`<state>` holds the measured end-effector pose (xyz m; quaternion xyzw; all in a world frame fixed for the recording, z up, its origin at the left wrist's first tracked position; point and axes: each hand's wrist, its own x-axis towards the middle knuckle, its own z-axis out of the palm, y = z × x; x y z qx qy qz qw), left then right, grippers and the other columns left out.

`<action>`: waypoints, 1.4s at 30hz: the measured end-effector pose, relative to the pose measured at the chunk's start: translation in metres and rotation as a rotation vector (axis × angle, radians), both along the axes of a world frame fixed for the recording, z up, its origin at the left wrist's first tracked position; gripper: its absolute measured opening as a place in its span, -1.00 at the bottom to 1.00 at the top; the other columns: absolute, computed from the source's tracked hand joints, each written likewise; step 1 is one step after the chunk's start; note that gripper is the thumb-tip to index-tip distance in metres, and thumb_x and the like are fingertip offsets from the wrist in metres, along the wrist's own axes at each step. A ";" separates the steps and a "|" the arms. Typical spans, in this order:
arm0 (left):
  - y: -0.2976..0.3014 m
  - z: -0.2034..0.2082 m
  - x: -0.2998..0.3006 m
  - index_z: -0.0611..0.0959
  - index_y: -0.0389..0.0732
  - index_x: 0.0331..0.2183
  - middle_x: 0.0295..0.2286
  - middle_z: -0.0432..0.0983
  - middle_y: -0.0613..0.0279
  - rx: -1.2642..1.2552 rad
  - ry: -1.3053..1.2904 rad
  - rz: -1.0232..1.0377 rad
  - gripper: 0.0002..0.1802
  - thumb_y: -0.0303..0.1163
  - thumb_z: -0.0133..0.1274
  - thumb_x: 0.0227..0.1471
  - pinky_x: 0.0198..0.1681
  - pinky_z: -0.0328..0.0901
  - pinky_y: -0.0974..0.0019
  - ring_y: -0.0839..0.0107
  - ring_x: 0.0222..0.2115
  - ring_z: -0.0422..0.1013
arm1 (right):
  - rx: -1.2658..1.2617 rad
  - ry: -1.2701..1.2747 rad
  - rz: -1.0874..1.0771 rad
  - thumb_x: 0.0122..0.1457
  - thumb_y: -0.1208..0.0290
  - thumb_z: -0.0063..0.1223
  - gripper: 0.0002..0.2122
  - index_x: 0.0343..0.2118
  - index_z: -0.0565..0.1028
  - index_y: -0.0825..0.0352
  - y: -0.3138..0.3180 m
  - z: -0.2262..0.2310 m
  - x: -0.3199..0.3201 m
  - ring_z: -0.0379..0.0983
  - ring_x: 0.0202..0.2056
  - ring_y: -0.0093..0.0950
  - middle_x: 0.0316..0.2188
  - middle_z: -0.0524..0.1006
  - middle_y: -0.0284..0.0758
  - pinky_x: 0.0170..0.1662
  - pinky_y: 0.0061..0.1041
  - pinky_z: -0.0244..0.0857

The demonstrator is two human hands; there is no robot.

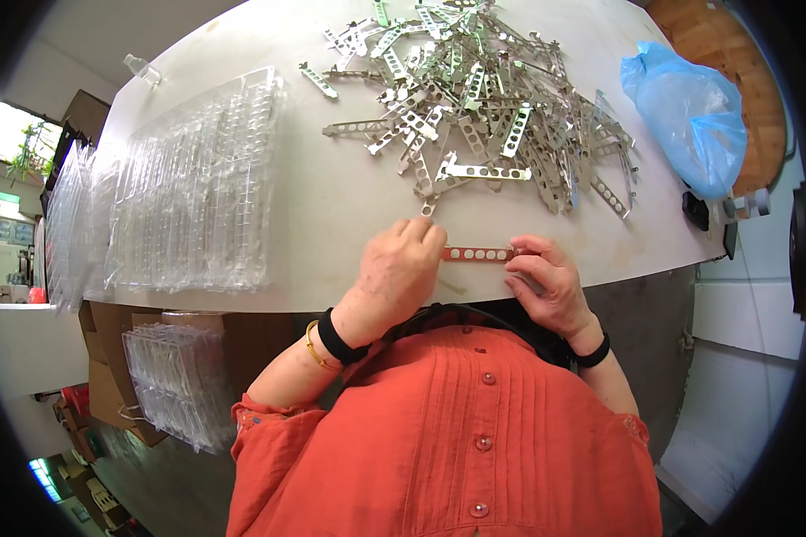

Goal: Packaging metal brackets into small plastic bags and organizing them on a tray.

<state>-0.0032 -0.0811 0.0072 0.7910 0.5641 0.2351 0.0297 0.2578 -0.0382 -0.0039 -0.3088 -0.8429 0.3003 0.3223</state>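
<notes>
Between my two hands, close to the table's near edge, is a flat metal strip (475, 254) with a row of round holes, its face reflecting red. My left hand (396, 271) is closed on the strip's left end, fingers curled over it. At the other end, my right hand (546, 279) pinches the strip between thumb and fingers. Just beyond my left hand lies a small strip end with a ring-shaped hole (428, 209). A large loose pile of similar metal strips (475, 103) spreads over the far middle and right of the table.
Stacked clear plastic trays (192, 192) cover the left of the white table (327, 215). More trays (177, 380) stand below by a cardboard box (107, 362). A blue plastic bag (694, 116), a small black object (695, 212) and a clear bottle (747, 205) are at the right.
</notes>
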 end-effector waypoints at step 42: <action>0.136 0.020 -0.058 0.60 -0.18 -0.33 -0.36 0.61 0.21 0.222 -0.255 0.284 -0.89 -0.55 0.07 0.03 -0.34 0.42 0.20 0.19 -0.40 0.55 | -0.438 0.265 -0.118 0.19 0.61 0.12 -0.82 -0.14 0.50 0.35 0.006 -0.017 0.014 0.49 -0.23 -0.59 -0.17 0.49 -0.35 -0.12 -0.61 0.38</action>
